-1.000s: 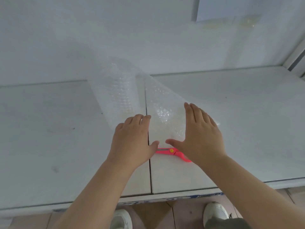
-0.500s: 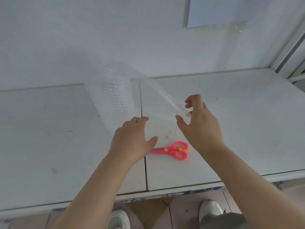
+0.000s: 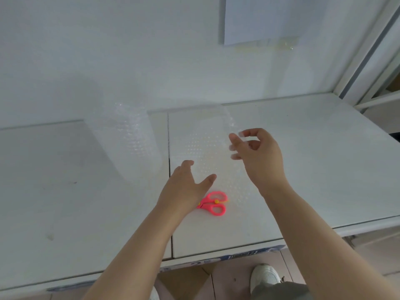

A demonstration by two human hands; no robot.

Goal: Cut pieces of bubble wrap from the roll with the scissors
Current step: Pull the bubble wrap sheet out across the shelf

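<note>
A clear bubble wrap roll (image 3: pixel 125 146) lies on the white table (image 3: pixel 313 169), left of the seam. Its loose sheet (image 3: pixel 205 144) stretches to the right, raised off the table. My right hand (image 3: pixel 257 156) pinches the sheet's right edge, and some fingertips show blurred through the plastic. My left hand (image 3: pixel 186 187) hovers open near the sheet's lower left part, fingers apart, holding nothing. Pink scissors (image 3: pixel 214 203) lie flat on the table just under and right of my left hand, which hides the blades. Part of the sheet hangs over the scissors.
The table's front edge (image 3: pixel 238 250) runs close to my body, with white shoes (image 3: pixel 266 276) on the floor below. A wall stands behind the table, with a paper sheet (image 3: pixel 259 18) taped up. A window frame (image 3: pixel 368 50) rises at the right.
My right hand went from pressing flat to pinching the sheet's edge, then drew it up and to the right. My left hand shifted right, over the scissors' blades.
</note>
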